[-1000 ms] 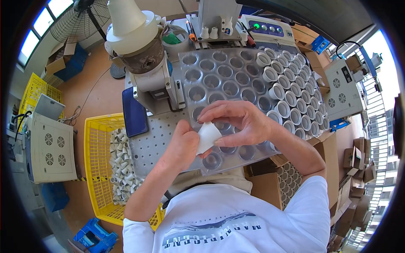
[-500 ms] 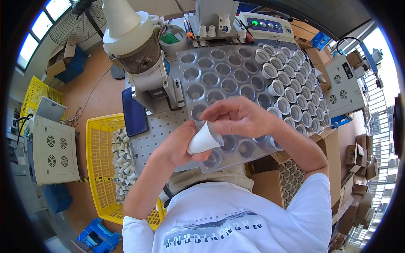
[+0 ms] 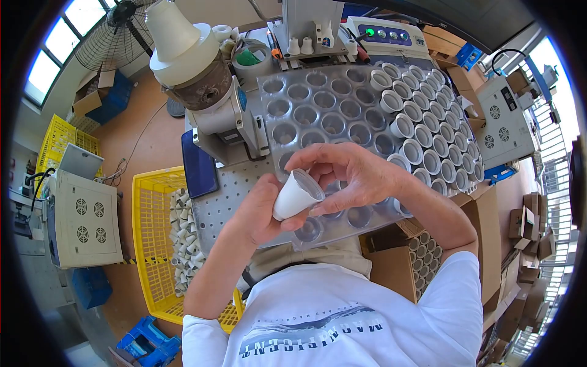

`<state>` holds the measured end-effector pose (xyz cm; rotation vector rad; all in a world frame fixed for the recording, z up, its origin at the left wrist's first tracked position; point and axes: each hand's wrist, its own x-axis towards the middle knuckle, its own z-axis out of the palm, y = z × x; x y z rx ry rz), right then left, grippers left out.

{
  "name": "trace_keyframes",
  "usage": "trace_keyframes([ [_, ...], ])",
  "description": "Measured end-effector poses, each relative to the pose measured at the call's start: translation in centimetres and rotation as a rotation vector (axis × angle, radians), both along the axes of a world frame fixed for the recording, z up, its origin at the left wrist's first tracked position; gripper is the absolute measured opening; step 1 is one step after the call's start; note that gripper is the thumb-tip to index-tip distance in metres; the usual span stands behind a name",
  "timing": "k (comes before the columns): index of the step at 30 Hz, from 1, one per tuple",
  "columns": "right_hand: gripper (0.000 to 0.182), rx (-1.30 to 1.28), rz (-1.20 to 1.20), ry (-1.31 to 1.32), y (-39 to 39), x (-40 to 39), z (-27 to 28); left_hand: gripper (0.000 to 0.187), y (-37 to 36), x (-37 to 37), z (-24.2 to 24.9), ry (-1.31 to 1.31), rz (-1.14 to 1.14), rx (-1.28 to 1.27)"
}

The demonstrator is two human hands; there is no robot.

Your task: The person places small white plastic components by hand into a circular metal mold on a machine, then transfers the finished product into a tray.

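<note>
A white tapered cup [image 3: 292, 200] is tilted between my hands, its open mouth facing up and to the right. My left hand [image 3: 260, 211] is closed round the narrow lower part of it. At the mouth, my right hand [image 3: 361, 177] curls over the rim, fingertips at the upper edge and thumb at the lower edge. Beneath both hands lies a clear plastic tray [image 3: 318, 131] with round wells. Many similar white cups [image 3: 431, 119] stand mouth-up in rows on its right side.
A yellow basket [image 3: 147, 244] full of small pale cups stands at left. The machine [image 3: 211, 92] with a white cone top rises behind a dark blue flat object [image 3: 199, 165]. A control box [image 3: 388, 35] sits at the back. At right, an open cardboard box [image 3: 391, 269] holds more cups.
My right fingers have spread from over the cup's mouth to its rim, with the thumb now at the lower edge. The mouth has turned more toward the camera.
</note>
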<state>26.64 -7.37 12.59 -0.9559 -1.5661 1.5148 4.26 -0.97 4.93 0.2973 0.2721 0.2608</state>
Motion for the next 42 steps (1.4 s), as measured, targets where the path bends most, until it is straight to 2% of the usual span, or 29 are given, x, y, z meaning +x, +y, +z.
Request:
trace_keyframes([
  [2, 0.065, -0.011, 0.006, 0.016, -0.1, 0.0, -0.1, 0.032, -0.3, 0.1, 0.8, 0.260, 0.074, 0.216],
  [3, 0.066, -0.022, 0.011, 0.032, -0.2, 0.0, -0.1, 0.032, -0.4, 0.2, 1.2, 0.260, 0.071, 0.216],
  [5, 0.065, -0.025, 0.008, 0.061, -0.4, 0.0, -0.2, 0.027, -0.7, 0.5, 1.6, 0.461, 0.132, 0.348],
  [9, 0.063, -0.042, 0.020, 0.119, -0.5, 0.2, -0.9, 0.025, -1.6, 0.7, 1.8, 0.540, 0.134, 0.423],
  [14, 0.062, -0.086, 0.022, 0.169, -0.7, 0.3, -0.8, 0.022, -2.5, 0.8, 1.2, 0.631, 0.247, 0.614],
  [18, 0.066, -0.061, -0.018, 0.226, -0.7, 0.1, -0.6, 0.026, -2.2, 1.0, 1.2, 0.529, 0.256, 0.537],
  [20, 0.068, -0.056, -0.043, 0.242, -0.7, 0.0, -0.5, 0.031, -2.0, 2.1, 3.1, 0.399, 0.302, 0.237],
  [21, 0.071, -0.056, -0.069, 0.262, -0.7, 0.0, -0.4, 0.031, -1.6, 2.2, 2.6, 0.394, 0.303, 0.243],
  [23, 0.072, -0.011, -0.110, 0.248, -0.5, 0.1, -0.7, 0.031, -0.7, 2.7, 1.5, 0.101, 0.150, 0.324],
  [24, 0.073, 0.030, -0.149, 0.236, -0.4, 0.2, -0.7, 0.031, -0.6, 3.0, 1.3, 0.093, 0.148, 0.331],
  [26, 0.075, 0.033, -0.202, 0.252, -0.5, 0.2, -0.2, 0.022, -1.2, 4.6, 2.1, 0.356, 0.366, 0.222],
  [27, 0.076, 0.029, -0.253, 0.274, -0.6, 0.1, 0.0, 0.022, -1.5, 5.4, 2.9, 0.343, 0.364, 0.230],
  [29, 0.078, 0.057, -0.301, 0.290, -0.7, -0.5, 0.1, 0.017, -2.0, 6.9, 4.9, 0.309, 0.517, 0.341],
  [31, 0.079, 0.086, -0.354, 0.302, -0.8, -0.3, 0.8, 0.014, -2.1, 8.1, 5.9, 0.271, 0.529, 0.349],
  [33, 0.078, -0.072, -0.357, 0.364, -1.1, 0.6, 1.9, 0.015, -1.8, 8.8, 6.2, 0.228, 0.536, 0.359],
  [34, 0.078, -0.053, -0.371, 0.350, -0.9, 1.0, 2.3, 0.017, -1.7, 8.8, 5.3, 0.173, 0.514, 0.571],
  [35, 0.079, 0.004, -0.345, 0.465, -0.5, 1.5, 2.3, 0.020, -1.5, 8.8, 4.4, 0.111, 0.489, 0.783],
  [36, 0.080, 0.067, -0.319, 0.579, -0.2, 2.2, 2.5, 0.020, -1.2, 8.7, 3.3, 0.083, 0.475, 0.796],
  [38, 0.082, 0.099, -0.343, 0.539, 0.1, 4.1, 3.6, 0.022, -0.3, 8.1, 0.9, 0.143, 0.433, 1.017],
  [39, 0.083, 0.100, -0.347, 0.512, 0.2, 4.8, 4.2, 0.022, 0.2, 8.0, -0.4, 0.119, 0.421, 1.031],
  [41, 0.079, 0.121, -0.375, 0.477, 0.5, 5.6, 5.4, 0.020, 0.9, 7.7, -1.9, 0.328, 0.467, 1.271],
  [42, 0.077, 0.144, -0.368, 0.446, 0.9, 6.2, 5.5, 0.020, 1.0, 7.5, -2.2, 0.311, 0.465, 1.278],
])
